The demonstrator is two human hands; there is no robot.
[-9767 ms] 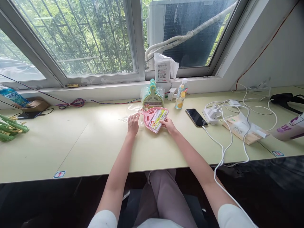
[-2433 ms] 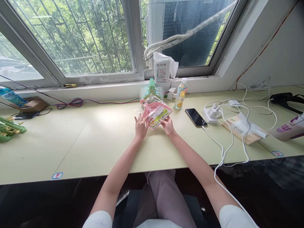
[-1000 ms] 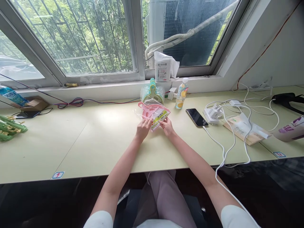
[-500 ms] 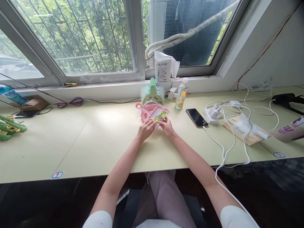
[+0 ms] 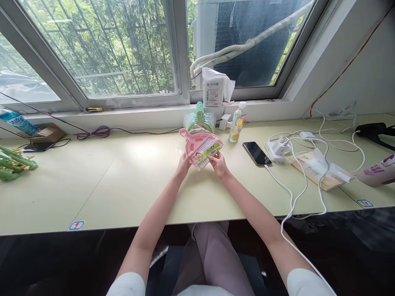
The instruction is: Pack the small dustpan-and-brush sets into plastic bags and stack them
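Note:
A pink dustpan [image 5: 191, 138] with a white-bristled brush lies tilted between my hands, its handle pointing up and left. A green and white label [image 5: 206, 153] wraps its lower part, and clear plastic shows around it. My left hand [image 5: 184, 163] grips the lower left edge. On the lower right, my right hand [image 5: 218, 163] pinches the label's edge between thumb and fingers. Just behind the pink set stands a stack of green dustpans [image 5: 200, 117] in clear plastic.
Right of the stack stands a drink bottle [image 5: 237, 123]. A phone [image 5: 256, 153], power adapter [image 5: 277, 149], white cables and tissue pack [image 5: 321, 168] lie to the right. A tissue packet [image 5: 213, 91] rests on the sill. Green items [image 5: 15, 164] lie far left.
The pink set has been raised and turned, so more of its label and bristles shows. My left hand has moved from over its front to its left edge.

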